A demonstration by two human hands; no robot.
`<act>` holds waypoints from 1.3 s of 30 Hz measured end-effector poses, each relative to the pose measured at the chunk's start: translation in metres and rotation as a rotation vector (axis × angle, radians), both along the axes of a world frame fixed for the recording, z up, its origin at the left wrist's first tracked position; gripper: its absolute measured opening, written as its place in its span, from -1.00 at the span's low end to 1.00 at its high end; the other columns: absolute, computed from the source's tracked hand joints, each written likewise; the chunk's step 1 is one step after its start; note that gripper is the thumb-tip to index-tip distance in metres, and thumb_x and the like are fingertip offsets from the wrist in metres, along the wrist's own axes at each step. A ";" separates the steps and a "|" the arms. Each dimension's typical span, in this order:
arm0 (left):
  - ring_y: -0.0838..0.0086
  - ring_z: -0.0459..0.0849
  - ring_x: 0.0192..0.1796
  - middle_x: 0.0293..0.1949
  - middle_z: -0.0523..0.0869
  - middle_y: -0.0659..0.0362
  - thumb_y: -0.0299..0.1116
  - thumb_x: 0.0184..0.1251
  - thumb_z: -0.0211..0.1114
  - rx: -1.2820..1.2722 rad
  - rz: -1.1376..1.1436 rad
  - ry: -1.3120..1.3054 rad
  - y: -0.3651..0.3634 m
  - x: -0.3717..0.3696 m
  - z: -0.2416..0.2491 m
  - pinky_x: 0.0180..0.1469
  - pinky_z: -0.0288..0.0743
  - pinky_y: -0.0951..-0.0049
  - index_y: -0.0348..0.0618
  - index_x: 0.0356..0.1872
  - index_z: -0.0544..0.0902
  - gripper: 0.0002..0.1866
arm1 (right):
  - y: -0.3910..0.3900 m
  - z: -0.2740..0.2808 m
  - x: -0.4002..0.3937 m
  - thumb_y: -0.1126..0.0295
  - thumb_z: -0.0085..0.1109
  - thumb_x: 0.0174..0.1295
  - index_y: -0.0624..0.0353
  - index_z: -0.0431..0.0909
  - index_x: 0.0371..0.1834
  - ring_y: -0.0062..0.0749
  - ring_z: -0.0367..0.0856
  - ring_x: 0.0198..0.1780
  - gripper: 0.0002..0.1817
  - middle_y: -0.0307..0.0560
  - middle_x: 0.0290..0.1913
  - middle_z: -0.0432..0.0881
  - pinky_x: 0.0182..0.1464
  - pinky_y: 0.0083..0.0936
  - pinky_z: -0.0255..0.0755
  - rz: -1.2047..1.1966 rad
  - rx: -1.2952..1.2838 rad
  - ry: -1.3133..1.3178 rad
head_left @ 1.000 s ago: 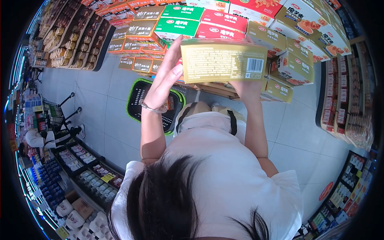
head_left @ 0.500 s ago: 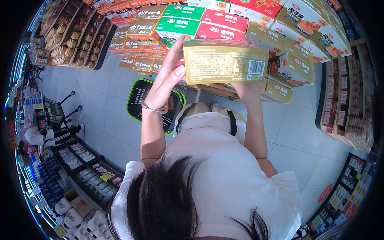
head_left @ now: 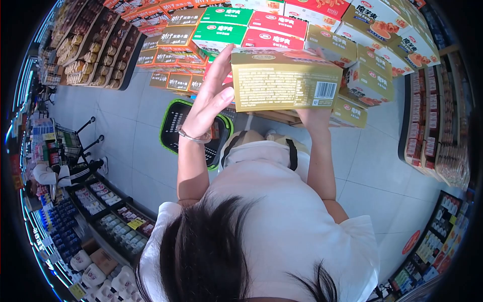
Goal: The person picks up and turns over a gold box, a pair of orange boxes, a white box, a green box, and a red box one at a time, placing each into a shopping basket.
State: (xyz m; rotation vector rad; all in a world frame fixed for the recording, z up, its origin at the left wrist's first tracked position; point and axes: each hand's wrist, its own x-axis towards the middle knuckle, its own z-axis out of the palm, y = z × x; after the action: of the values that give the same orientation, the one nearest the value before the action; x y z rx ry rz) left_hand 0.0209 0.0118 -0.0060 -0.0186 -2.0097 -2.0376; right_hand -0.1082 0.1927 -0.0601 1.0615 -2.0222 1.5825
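I hold a gold snack box (head_left: 284,86) in front of my chest, its side with small print and a barcode facing me. My left hand (head_left: 214,95) lies along the box's left end, fingers stretched upward and thumb at the near edge. My right hand (head_left: 316,118) grips the box from below at its right part; most of its fingers are hidden behind the box. Part of the printed top shows. Beyond it are stacked snack boxes in green (head_left: 220,33), red (head_left: 273,39) and gold (head_left: 370,83).
A black shopping basket with a green rim (head_left: 162,126) stands on the floor to my left. Orange boxes (head_left: 176,43) are stacked at the back left. Shelves (head_left: 98,53) flank the aisle. A person (head_left: 45,173) is by a cart (head_left: 68,141) at far left.
The gold box has tilted slightly, so more of its top shows and its near side sits a little lower. Both hands stay on it.
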 end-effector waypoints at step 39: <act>0.30 0.21 0.40 0.42 0.13 0.02 -0.64 -0.16 0.36 0.124 -0.154 -0.104 0.025 -0.011 -0.011 0.36 0.10 0.32 -0.19 0.47 -0.13 0.11 | 0.076 -0.013 -0.008 0.19 0.10 0.30 0.26 0.30 0.29 -0.56 0.51 0.00 -0.44 -0.06 0.09 0.50 -0.06 -0.59 0.42 0.581 -0.186 -1.078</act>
State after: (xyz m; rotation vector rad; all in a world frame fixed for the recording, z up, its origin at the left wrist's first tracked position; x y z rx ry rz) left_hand 0.0103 0.0368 -0.0169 -0.0450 -1.9940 -2.2999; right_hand -0.1160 0.2685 -0.0733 0.8207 -2.1215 3.0732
